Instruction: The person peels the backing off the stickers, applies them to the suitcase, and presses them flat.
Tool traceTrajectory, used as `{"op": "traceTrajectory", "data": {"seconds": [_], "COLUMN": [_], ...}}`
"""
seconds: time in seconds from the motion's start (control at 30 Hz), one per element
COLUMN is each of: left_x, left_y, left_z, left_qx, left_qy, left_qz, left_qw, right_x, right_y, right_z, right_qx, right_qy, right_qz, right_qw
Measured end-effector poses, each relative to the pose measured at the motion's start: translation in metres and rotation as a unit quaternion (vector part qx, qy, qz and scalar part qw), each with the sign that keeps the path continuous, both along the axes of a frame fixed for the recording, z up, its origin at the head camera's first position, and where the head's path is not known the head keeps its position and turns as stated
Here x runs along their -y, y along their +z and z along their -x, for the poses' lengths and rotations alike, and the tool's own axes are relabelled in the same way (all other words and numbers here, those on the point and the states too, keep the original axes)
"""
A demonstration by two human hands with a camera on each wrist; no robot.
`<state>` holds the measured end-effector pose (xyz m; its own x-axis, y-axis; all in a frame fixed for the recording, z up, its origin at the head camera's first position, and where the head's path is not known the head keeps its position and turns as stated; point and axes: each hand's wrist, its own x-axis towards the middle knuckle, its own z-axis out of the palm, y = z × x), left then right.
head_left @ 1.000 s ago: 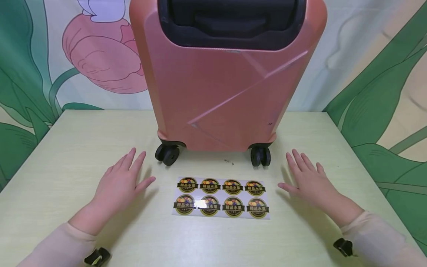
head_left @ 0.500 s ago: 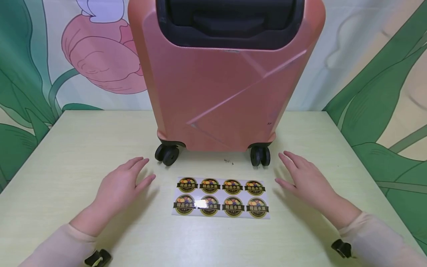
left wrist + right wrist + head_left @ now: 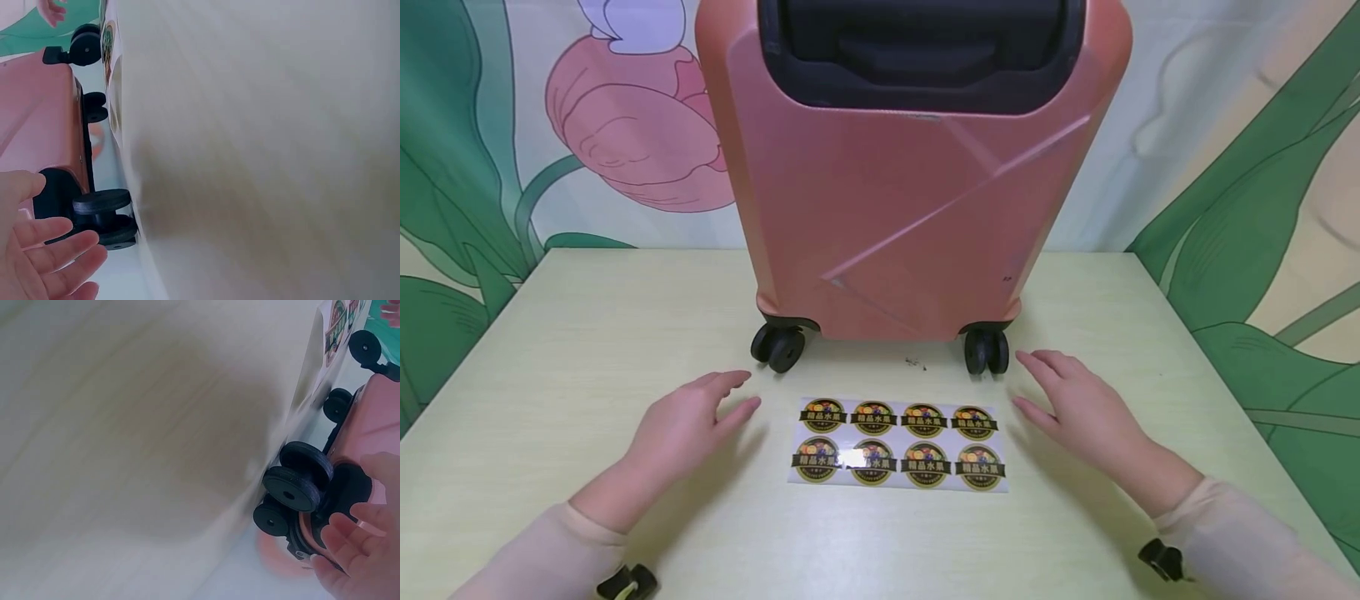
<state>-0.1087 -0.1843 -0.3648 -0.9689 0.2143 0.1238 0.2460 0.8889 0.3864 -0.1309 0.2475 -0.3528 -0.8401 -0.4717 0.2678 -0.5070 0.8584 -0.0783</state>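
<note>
A sheet of round fruit stickers (image 3: 898,444), in two rows, lies flat on the table in the head view. To its left my left hand (image 3: 681,429) hovers with loosely bent fingers, holding nothing. On the other side my right hand (image 3: 1086,417) is held likewise, fingers pointing inward, its tips near a suitcase wheel. Behind the sheet stands a pink suitcase (image 3: 910,225) with a black handle recess (image 3: 925,58). Both wrist views show relaxed fingers in front of the suitcase's black wheels (image 3: 103,212), with no object in the palm.
The pale wooden table (image 3: 587,333) reaches back to a printed curtain with a pink flower (image 3: 640,125) and green leaves (image 3: 1247,250). Small dark marks (image 3: 915,363) show on the tabletop between the suitcase wheels. Black straps (image 3: 628,582) sit at both wrists.
Both hands have moved slightly inward toward the sticker sheet, and their fingers have gone from spread to more bent. The suitcase and stickers stay in place.
</note>
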Motion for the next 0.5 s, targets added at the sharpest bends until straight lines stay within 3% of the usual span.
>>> {"op": "traceTrajectory", "data": {"seconds": [0.2,0.37,0.5], "left_x": [-0.006,-0.008,-0.009], "left_y": [0.002,0.000,-0.003], "left_z": [0.000,-0.002,-0.002], "left_qx": [0.086,0.149,0.180], "left_qy": [-0.003,-0.016,-0.023], "left_qz": [-0.059,-0.137,-0.167], "left_qw": [0.9945,0.9792,0.9691], "right_x": [0.007,0.016,0.022], "right_y": [0.001,0.001,0.001], "right_z": [-0.004,-0.007,-0.010], "right_qx": [0.008,0.020,0.030], "right_qy": [0.012,0.027,0.039], "right_qz": [0.012,0.019,0.022], "right_qw": [1.000,0.999,0.999]}}
